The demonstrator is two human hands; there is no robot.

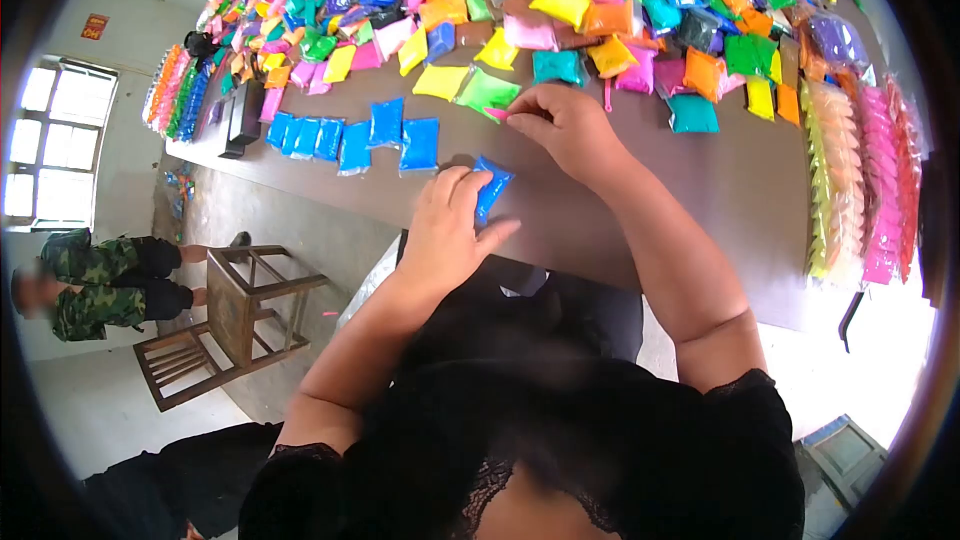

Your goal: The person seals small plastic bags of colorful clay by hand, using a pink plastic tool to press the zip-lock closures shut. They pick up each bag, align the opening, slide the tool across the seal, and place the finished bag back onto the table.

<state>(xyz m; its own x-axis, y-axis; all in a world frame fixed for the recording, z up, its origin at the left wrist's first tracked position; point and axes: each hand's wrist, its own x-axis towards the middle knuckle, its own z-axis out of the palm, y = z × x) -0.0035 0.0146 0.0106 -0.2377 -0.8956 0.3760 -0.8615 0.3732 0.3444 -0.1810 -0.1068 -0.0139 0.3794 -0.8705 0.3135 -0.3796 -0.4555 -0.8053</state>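
My left hand lies over the table's near edge, its thumb apart from the fingers, and its fingertips touch a blue packet. Further right, my right hand pinches a small pink piece between thumb and finger, beside a green packet. A row of blue packets lies left of my left hand, with two more blue packets nearer to it.
Many colourful packets cover the table's far side. Strips of packets stand at the right, others at the left. A black box is at the left edge. A person is near a wooden chair.
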